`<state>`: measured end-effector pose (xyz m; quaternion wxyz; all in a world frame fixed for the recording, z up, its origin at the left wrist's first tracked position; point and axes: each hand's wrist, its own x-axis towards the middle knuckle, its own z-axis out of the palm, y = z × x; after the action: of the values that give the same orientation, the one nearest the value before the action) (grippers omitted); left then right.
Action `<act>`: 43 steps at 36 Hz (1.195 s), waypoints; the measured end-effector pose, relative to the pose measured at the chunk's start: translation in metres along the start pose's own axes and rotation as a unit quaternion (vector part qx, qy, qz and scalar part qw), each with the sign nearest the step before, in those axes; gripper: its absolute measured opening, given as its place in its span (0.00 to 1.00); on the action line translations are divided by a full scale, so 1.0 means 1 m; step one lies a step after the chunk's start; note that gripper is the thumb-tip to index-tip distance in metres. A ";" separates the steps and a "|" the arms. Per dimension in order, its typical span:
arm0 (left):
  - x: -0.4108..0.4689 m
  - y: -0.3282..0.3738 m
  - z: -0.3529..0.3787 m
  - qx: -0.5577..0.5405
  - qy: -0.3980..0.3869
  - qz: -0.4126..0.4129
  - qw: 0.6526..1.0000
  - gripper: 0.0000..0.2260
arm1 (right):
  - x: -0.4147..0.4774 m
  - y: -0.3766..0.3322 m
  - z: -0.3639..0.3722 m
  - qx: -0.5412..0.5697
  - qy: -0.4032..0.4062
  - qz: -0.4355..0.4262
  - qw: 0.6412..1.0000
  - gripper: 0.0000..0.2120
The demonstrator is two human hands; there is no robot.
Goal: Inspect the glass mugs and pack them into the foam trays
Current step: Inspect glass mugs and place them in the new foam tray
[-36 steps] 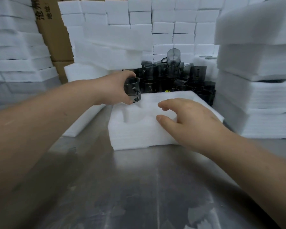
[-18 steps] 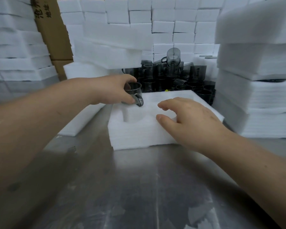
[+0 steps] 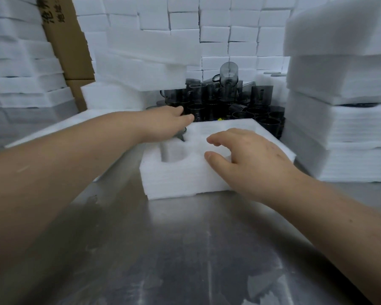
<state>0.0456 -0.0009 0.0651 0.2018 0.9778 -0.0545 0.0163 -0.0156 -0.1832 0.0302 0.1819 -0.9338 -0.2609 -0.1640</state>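
At the far-left pocket of the foam tray (image 3: pixel 185 181), 1 glass mug (image 3: pixel 182 134) now sits sunk into the foam. Only a sliver of its dark rim and handle shows below the left wrist. Half a second earlier the left hand (image 3: pixel 165 122) gripped that mug at the pocket's edge. It has since let go and moved forward, fingers stretched out and grasping nothing, with the fingertips at the near edge of the pile of smoked glass mugs (image 3: pixel 227 97) behind the tray. Whether they touch a mug I cannot tell. The right hand (image 3: pixel 251 159) has not shifted: it rests on the tray's near-right part, fingers loosely spread and relaxed, holding nothing. The tray lies on the steel table (image 3: pixel 185 249), with stacks of foam trays (image 3: pixel 343 119) on both sides and a cardboard box (image 3: pixel 68 40) at the far left.
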 end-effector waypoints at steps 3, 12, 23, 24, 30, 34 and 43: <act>0.004 -0.003 0.015 0.044 -0.036 -0.018 0.998 0.25 | 0.000 0.000 -0.001 -0.003 -0.005 -0.003 1.000 0.22; 0.015 -0.016 0.011 0.015 -0.067 0.009 0.998 0.22 | -0.004 -0.008 -0.001 -0.043 -0.031 -0.037 0.998 0.26; 0.061 0.004 -0.011 0.131 0.040 0.024 0.990 0.11 | -0.002 -0.011 0.004 -0.061 -0.029 -0.050 0.996 0.22; 0.067 0.004 -0.014 0.149 0.049 0.027 0.987 0.12 | -0.002 -0.011 0.004 -0.062 -0.030 -0.053 0.996 0.22; 0.097 -0.007 -0.032 0.529 0.131 0.113 0.831 0.26 | -0.004 -0.010 0.003 -0.059 -0.050 -0.057 0.995 0.22; 0.095 -0.025 -0.039 0.666 0.083 0.038 0.740 0.25 | -0.005 -0.010 0.002 -0.058 -0.052 -0.057 0.995 0.21; 0.067 -0.051 -0.058 0.731 0.147 -0.052 0.664 0.11 | -0.006 -0.012 0.002 -0.057 -0.054 -0.052 0.996 0.21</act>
<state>0.1178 0.0618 0.1022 -0.5722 0.7972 0.0561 0.1840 -0.0266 -0.1758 0.0290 0.1055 -0.9352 -0.3090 -0.1371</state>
